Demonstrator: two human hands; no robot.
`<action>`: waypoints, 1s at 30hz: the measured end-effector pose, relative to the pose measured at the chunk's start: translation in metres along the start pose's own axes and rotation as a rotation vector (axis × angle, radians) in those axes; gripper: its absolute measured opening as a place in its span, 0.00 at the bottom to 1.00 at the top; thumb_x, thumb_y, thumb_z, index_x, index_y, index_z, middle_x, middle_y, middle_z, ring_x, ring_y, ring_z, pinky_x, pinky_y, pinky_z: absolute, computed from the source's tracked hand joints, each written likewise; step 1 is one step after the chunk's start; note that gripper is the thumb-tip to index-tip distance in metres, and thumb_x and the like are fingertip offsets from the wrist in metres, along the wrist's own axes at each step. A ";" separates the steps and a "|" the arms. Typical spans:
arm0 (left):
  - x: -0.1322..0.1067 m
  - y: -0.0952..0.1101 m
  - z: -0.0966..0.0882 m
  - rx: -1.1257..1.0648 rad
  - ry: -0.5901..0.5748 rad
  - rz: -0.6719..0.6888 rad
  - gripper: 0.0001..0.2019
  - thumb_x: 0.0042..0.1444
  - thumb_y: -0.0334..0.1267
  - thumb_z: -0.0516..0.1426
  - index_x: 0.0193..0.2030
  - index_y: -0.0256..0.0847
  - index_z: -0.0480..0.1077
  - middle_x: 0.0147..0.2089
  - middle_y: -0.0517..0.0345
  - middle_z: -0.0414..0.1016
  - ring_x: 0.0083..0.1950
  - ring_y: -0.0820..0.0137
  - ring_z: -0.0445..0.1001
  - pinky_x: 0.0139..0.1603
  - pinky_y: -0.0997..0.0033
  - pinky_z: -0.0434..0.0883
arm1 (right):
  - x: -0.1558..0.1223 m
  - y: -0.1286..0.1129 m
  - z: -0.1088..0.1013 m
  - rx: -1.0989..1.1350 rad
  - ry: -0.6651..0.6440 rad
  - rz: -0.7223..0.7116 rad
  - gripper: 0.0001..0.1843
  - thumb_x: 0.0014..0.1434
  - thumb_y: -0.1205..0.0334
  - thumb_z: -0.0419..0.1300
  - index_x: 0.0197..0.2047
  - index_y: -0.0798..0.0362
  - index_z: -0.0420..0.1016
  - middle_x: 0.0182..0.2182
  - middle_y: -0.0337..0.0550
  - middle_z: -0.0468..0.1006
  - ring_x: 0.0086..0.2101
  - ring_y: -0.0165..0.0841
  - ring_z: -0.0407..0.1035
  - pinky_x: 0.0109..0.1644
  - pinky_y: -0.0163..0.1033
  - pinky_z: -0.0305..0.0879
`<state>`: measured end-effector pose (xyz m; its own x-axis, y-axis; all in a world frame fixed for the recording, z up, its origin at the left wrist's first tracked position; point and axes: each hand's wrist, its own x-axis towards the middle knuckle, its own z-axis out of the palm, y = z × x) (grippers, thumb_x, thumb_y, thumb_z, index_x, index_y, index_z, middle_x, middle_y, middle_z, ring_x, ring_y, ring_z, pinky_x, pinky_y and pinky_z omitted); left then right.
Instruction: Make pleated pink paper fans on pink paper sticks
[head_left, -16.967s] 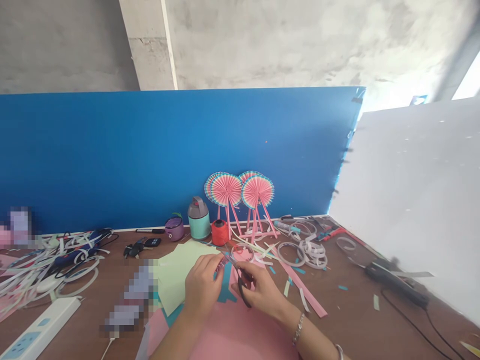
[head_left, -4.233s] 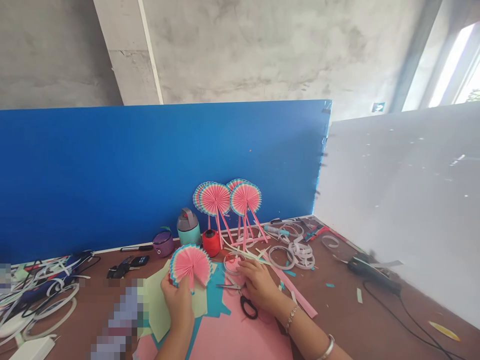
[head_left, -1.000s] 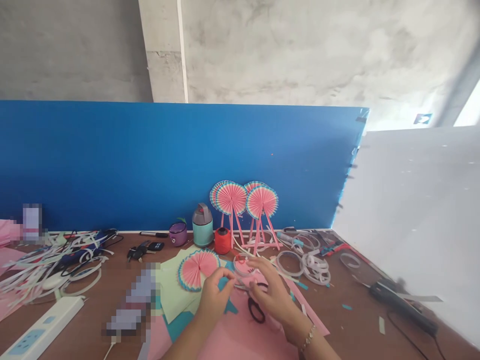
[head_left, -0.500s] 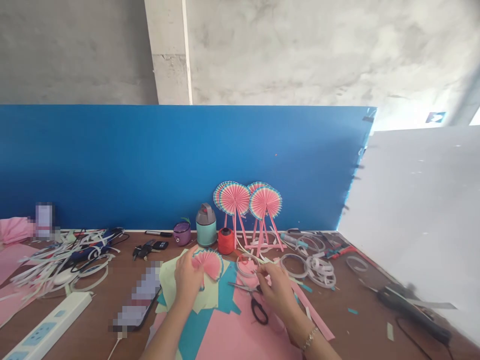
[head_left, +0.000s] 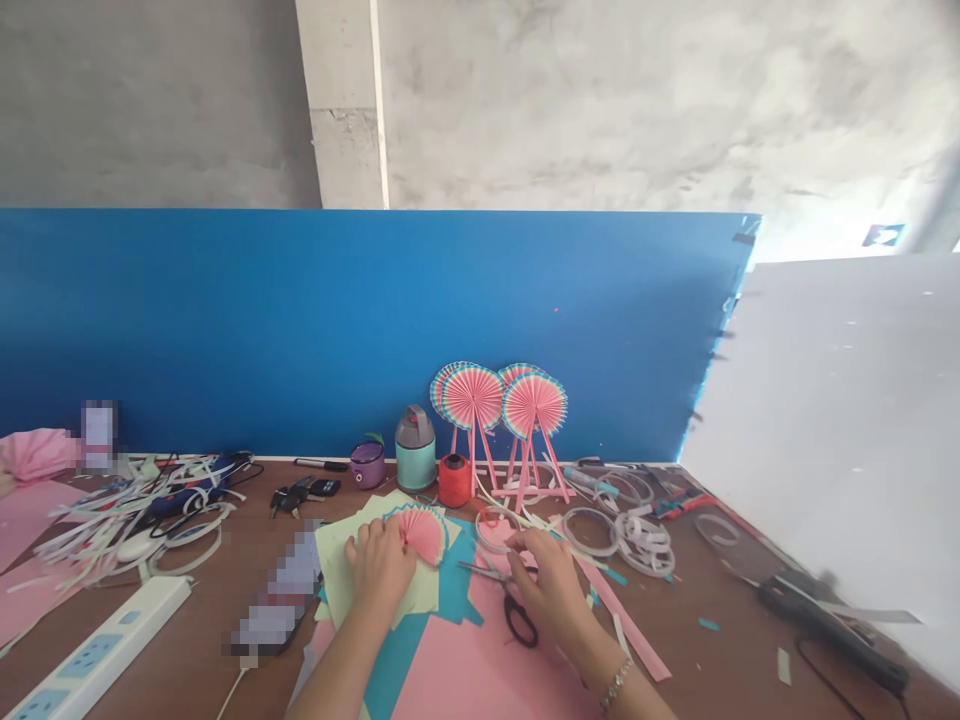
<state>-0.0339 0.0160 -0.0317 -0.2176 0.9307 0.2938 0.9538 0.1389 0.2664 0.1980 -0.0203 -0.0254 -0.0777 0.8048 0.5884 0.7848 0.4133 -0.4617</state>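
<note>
My left hand (head_left: 379, 566) is closed on a pleated pink paper fan (head_left: 421, 531) with a blue rim, holding it against the light green sheets (head_left: 341, 555). My right hand (head_left: 551, 583) rests over the black-handled scissors (head_left: 512, 609), its fingers curled near a clear tape ring (head_left: 495, 528); whether it holds anything is hidden. Pink paper (head_left: 480, 675) and teal paper (head_left: 454, 590) lie under both hands.
Finished pink fans on sticks (head_left: 501, 410) lean on the blue board (head_left: 300, 330). A red thread spool (head_left: 454, 480), grey-teal bottle (head_left: 415, 448), purple pot (head_left: 368, 465), tape rings (head_left: 622, 530), a glue gun (head_left: 825, 620), white power strip (head_left: 97, 650) and tangled strips (head_left: 135, 500) crowd the brown table (head_left: 720, 660).
My left hand has lowered the fan from upright onto the green sheets. My right hand has slid a little toward me over the scissors.
</note>
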 end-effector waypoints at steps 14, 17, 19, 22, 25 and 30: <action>-0.011 0.024 -0.016 -0.387 0.184 0.169 0.04 0.49 0.33 0.53 0.26 0.43 0.68 0.33 0.57 0.73 0.42 0.61 0.68 0.52 0.57 0.57 | -0.001 -0.006 -0.001 0.106 0.032 -0.077 0.10 0.55 0.67 0.53 0.42 0.50 0.68 0.40 0.45 0.74 0.44 0.41 0.68 0.44 0.45 0.63; -0.020 0.040 -0.015 -0.825 0.032 0.085 0.06 0.47 0.40 0.56 0.25 0.42 0.68 0.29 0.58 0.72 0.37 0.63 0.70 0.42 0.64 0.65 | -0.002 -0.010 -0.001 0.115 0.115 -0.088 0.15 0.57 0.64 0.54 0.49 0.50 0.64 0.44 0.49 0.72 0.46 0.42 0.66 0.45 0.46 0.64; -0.029 0.050 -0.016 -1.128 -0.183 -0.052 0.11 0.45 0.46 0.57 0.25 0.40 0.67 0.25 0.61 0.69 0.26 0.69 0.67 0.29 0.69 0.65 | -0.003 -0.013 0.001 0.084 0.193 -0.079 0.19 0.58 0.61 0.55 0.53 0.50 0.61 0.46 0.50 0.70 0.48 0.43 0.64 0.47 0.48 0.63; -0.044 0.063 -0.022 -1.348 -0.429 -0.194 0.13 0.44 0.49 0.57 0.26 0.40 0.66 0.22 0.66 0.64 0.20 0.74 0.62 0.21 0.73 0.62 | -0.005 -0.014 0.006 -0.006 0.286 -0.076 0.26 0.56 0.55 0.58 0.56 0.51 0.58 0.49 0.53 0.68 0.51 0.47 0.61 0.50 0.51 0.61; -0.052 0.068 -0.028 -1.423 -0.489 -0.219 0.12 0.43 0.47 0.59 0.26 0.41 0.66 0.22 0.66 0.64 0.20 0.75 0.62 0.20 0.76 0.60 | -0.007 -0.014 0.010 -0.060 0.286 -0.085 0.30 0.55 0.51 0.59 0.58 0.51 0.56 0.50 0.53 0.68 0.52 0.48 0.61 0.50 0.53 0.61; -0.050 0.066 -0.027 -1.426 -0.519 -0.132 0.08 0.41 0.42 0.59 0.24 0.40 0.66 0.22 0.66 0.65 0.24 0.75 0.64 0.26 0.76 0.62 | -0.006 -0.011 0.009 -0.060 0.267 -0.086 0.29 0.56 0.51 0.59 0.57 0.51 0.57 0.49 0.53 0.68 0.50 0.47 0.62 0.51 0.53 0.60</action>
<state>0.0342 -0.0301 -0.0038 0.1019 0.9926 -0.0666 -0.1222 0.0790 0.9894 0.1840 -0.0260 -0.0297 0.0129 0.6241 0.7812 0.8180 0.4428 -0.3673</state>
